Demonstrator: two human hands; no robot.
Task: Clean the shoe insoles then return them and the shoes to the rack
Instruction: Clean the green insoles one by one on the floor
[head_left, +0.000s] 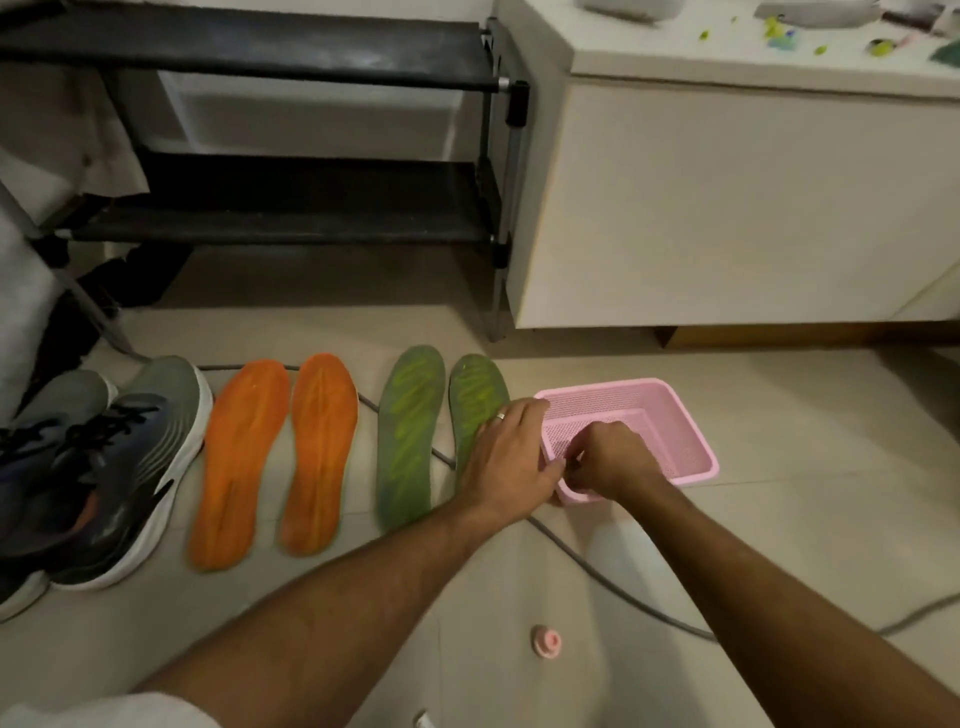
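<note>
Pink basket (670, 415) rim: both hands (left (511, 457), right (610, 460)) at near edge.

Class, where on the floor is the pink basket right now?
In the head view, the pink basket sits right of centre on the floor, just right of the green insoles, below the white cabinet.

insoles (322, 457) between shoes (104, 467) and basket (675, 415)

Both hands are meeting at the near corner of the pink basket (670, 415): the left hand (511, 457) is lying flat against its rim, the right hand (610, 457) is curling inside it. Green insoles (410, 431) are lying just beside the left hand, orange insoles (280, 457) and shoes (104, 467) farther out.
</note>
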